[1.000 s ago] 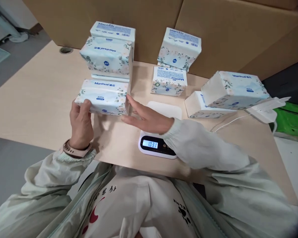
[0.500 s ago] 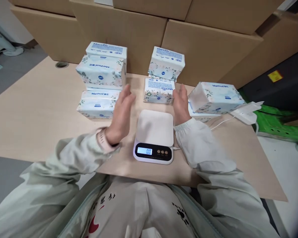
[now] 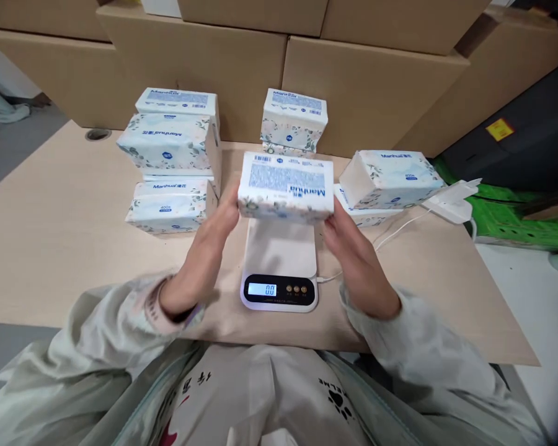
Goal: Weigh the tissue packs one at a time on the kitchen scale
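Note:
A tissue pack (image 3: 286, 183), white and blue with floral print, is held between my two hands above the back part of a white digital scale (image 3: 281, 251). My left hand (image 3: 209, 248) grips its left end and my right hand (image 3: 356, 251) its right end, each with the fingers partly hidden by the pack. The scale's lit display reads 0.0. Behind the held pack, another tissue pack (image 3: 294, 118) sits on top of one that is mostly hidden.
To the left stand several stacked tissue packs (image 3: 167, 142). On the right, one tissue pack (image 3: 393, 176) rests on another, beside a white plastic device (image 3: 453, 201) with a cable. Cardboard boxes (image 3: 204, 74) line the back of the wooden table (image 3: 51, 248).
Both hands have closed on the front middle tissue pack and lifted it off the table, toward me and over the scale. The camera view has shifted slightly.

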`<action>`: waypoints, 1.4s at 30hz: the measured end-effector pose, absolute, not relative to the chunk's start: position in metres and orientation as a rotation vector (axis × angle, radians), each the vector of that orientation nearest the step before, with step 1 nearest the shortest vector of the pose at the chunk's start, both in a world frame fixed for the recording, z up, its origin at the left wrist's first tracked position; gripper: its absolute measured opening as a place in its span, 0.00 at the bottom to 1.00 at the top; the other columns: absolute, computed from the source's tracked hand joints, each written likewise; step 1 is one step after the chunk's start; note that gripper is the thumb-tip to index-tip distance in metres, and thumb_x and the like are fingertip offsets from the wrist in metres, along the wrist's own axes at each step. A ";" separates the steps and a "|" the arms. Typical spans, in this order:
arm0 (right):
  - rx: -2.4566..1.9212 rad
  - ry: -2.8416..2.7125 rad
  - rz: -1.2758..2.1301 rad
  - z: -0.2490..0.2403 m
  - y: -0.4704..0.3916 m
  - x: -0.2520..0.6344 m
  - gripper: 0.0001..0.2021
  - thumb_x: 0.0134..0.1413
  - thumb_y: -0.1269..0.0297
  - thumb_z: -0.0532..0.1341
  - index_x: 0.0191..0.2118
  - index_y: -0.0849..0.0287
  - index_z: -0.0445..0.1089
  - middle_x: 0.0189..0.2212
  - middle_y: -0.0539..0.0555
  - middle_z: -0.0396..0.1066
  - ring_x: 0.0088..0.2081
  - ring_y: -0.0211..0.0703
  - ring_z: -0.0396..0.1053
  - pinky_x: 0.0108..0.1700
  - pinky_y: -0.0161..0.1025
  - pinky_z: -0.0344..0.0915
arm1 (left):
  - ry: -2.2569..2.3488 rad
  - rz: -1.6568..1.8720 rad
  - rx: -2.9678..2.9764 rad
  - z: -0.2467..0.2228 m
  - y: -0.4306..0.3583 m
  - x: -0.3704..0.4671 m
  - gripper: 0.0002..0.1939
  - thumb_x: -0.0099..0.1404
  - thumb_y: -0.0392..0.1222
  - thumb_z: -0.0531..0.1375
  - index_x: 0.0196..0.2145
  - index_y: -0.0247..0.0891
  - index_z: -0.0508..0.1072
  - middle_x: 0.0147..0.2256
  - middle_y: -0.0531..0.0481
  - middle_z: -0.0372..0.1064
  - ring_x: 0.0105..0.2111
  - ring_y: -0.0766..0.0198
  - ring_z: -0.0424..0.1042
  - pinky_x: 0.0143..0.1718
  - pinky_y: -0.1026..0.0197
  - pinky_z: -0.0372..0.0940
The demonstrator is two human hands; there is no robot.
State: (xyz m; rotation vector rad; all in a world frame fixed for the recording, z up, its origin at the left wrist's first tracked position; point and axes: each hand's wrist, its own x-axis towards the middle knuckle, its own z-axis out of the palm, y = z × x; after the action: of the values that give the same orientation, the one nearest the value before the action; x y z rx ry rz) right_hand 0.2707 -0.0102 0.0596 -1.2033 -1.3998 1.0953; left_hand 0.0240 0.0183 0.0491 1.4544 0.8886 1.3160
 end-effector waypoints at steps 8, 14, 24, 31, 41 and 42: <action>-1.287 -1.409 0.974 0.007 -0.076 0.274 0.30 0.75 0.52 0.57 0.77 0.40 0.57 0.77 0.49 0.60 0.80 0.54 0.55 0.81 0.64 0.53 | 0.958 1.186 1.570 0.013 -0.036 0.011 0.29 0.82 0.52 0.55 0.77 0.54 0.61 0.76 0.52 0.55 0.79 0.48 0.50 0.82 0.38 0.42; -1.277 -0.996 0.378 -0.020 -0.060 0.268 0.25 0.75 0.50 0.50 0.63 0.54 0.76 0.58 0.60 0.81 0.64 0.58 0.77 0.73 0.68 0.65 | 0.940 1.468 1.625 -0.013 -0.019 0.004 0.29 0.83 0.54 0.53 0.77 0.58 0.59 0.78 0.57 0.50 0.80 0.49 0.45 0.83 0.38 0.38; -1.189 -0.802 0.386 -0.015 -0.054 0.273 0.25 0.73 0.51 0.48 0.50 0.52 0.82 0.46 0.58 0.83 0.53 0.56 0.82 0.62 0.65 0.73 | 0.946 1.535 1.493 -0.015 -0.019 0.004 0.26 0.83 0.55 0.52 0.74 0.55 0.67 0.75 0.53 0.60 0.78 0.48 0.54 0.82 0.38 0.46; -1.324 -0.843 0.377 -0.011 -0.059 0.272 0.29 0.73 0.47 0.43 0.48 0.54 0.81 0.44 0.60 0.81 0.51 0.59 0.82 0.59 0.64 0.75 | 0.975 1.521 1.445 -0.012 -0.020 0.005 0.25 0.82 0.53 0.54 0.72 0.51 0.71 0.73 0.49 0.64 0.76 0.47 0.58 0.80 0.39 0.52; -1.306 -0.862 0.408 -0.008 -0.062 0.272 0.29 0.74 0.49 0.43 0.44 0.52 0.82 0.43 0.58 0.84 0.50 0.61 0.81 0.62 0.68 0.71 | 1.035 1.461 1.411 -0.009 -0.020 0.005 0.26 0.81 0.55 0.54 0.69 0.45 0.74 0.71 0.45 0.67 0.75 0.47 0.62 0.78 0.40 0.57; -1.307 -0.876 0.416 -0.008 -0.062 0.273 0.30 0.74 0.49 0.43 0.44 0.52 0.82 0.43 0.58 0.84 0.50 0.61 0.81 0.62 0.68 0.71 | 1.024 1.455 1.407 -0.009 -0.020 0.006 0.26 0.81 0.55 0.54 0.69 0.45 0.74 0.71 0.45 0.67 0.75 0.47 0.62 0.78 0.41 0.57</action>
State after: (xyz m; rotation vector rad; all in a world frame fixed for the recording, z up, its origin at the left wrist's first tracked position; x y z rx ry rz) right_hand 0.2727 -0.0623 -0.0079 -1.3068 -0.8755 0.4163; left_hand 0.0055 -0.0198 -0.0089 1.4073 1.0242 1.4553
